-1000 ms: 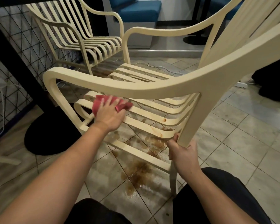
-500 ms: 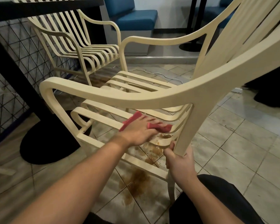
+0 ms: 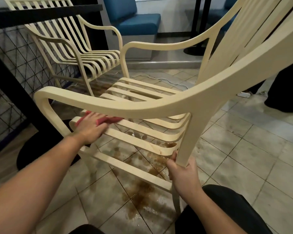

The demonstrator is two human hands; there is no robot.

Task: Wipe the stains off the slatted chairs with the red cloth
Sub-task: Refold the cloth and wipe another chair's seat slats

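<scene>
A cream slatted chair (image 3: 159, 105) fills the middle of the view, seen from its side. My left hand (image 3: 91, 130) presses the red cloth (image 3: 108, 119) flat on the seat slats near the front, under the near armrest. Brown stains (image 3: 167, 145) remain on the slats at the seat's back corner. My right hand (image 3: 183, 173) grips the chair's rear leg just below the seat. A second cream slatted chair (image 3: 74, 53) stands behind, to the upper left.
A brown spill (image 3: 140, 191) wets the tiled floor under the chair. A black table with a round base (image 3: 29, 149) and wire mesh panel stands at left. A blue padded bench (image 3: 135, 22) is at the back. Another person's dark trouser leg (image 3: 284, 92) stands at right.
My left hand slid the cloth from the seat's front to the back corner, and has now come back toward the front. My right hand stays on the leg.
</scene>
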